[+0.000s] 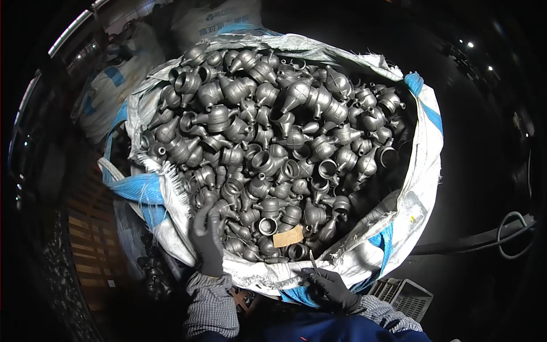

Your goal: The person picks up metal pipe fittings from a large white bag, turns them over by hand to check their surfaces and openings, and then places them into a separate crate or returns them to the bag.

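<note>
A large white woven bulk bag (pixel 424 148) with blue straps stands in front of me, its mouth rolled open. Grey metal castings (pixel 293 137) fill it in a loose heap, each with a rounded body, a narrow spout and a ring-shaped opening. My left hand (pixel 208 239), in a dark glove, reaches over the near left rim, its fingers apart beside the castings. At the near rim my gloved right hand (pixel 333 288) is closed on a slim pointed tool (pixel 313 261), whose exact kind I cannot make out. A torn piece of brown cardboard (pixel 288 236) lies on the nearest castings.
An orange-brown slatted crate (pixel 94 245) stands left of the bag. Grey plastic baskets (pixel 413 299) sit at the lower right. More white sacks (pixel 219 20) stand behind. A hose or cable (pixel 510 233) loops at the right. The surroundings are dark.
</note>
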Available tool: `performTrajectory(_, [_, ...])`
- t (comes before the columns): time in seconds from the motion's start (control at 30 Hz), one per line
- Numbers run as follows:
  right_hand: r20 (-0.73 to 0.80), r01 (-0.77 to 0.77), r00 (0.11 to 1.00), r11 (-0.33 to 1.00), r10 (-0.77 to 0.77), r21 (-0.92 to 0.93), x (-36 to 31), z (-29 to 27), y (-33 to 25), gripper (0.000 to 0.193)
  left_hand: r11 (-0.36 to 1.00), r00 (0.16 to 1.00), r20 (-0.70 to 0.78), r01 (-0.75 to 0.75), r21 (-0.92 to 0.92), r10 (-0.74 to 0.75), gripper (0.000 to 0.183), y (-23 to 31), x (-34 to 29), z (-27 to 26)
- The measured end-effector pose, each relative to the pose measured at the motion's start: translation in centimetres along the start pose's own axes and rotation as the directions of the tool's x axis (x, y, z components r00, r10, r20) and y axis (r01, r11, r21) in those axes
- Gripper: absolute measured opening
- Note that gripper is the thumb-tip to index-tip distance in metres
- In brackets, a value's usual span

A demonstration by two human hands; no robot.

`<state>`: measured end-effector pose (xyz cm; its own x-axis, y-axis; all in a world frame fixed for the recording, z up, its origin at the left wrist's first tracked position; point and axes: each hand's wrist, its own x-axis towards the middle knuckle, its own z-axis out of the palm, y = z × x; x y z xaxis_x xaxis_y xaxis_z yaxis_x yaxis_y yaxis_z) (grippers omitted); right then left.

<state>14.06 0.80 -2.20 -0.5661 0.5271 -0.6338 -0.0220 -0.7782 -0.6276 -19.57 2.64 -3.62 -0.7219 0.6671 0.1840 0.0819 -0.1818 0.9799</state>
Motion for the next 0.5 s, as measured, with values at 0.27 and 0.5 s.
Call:
performTrajectory(0.27, [-0.078,-0.003,0.997,0.994,-0.005,-0.108,-1.3,-3.8,-1.2,0.038,0.913,0.966,0.182,0.099,0.395,-0.183,0.061,-17.5,7.2,13.3])
performTrajectory(0.5, [-0.224,-0.044,0.973,0.999,0.05,0.031,-1.6,-6.1,-0.1,0.037,0.369,0.99,0.067,-0.017,0.929,-0.123,0.055,-21.6,9.2,15.1])
